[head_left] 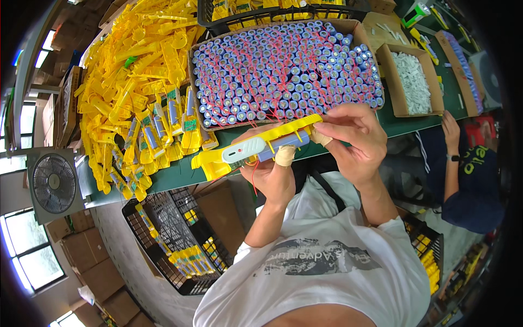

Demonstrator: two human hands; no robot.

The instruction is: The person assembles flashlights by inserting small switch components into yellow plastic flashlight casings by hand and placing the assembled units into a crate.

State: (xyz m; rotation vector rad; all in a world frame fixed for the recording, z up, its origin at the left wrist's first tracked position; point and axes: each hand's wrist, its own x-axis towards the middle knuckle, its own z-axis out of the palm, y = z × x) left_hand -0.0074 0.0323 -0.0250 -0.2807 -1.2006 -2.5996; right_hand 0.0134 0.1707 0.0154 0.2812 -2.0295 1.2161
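Hands meet above the near edge of the green tabletop (180,177). Left hand (272,177) grips a long yellow plastic housing (261,143) from below, thumb wrapped in tan tape. Right hand (351,136) pinches the housing's far end, forefinger also taped. Housing is smooth moulded plastic, held roughly level; a white oval insert (243,149) and a blue cylindrical cell (283,144) sit in it. Thin red wire (254,175) hangs beneath, its end hidden behind the left palm. Cardboard box (360,32) at mid-tabletop holds upright blue cells (283,71), packed close, red leads tangled over their tops. Glossy yellow housings (136,71) are heaped at the left end. Smaller box of white parts (412,82) stands right; detail too fine to tell. Black wire basket (174,245) sits below the tabletop.
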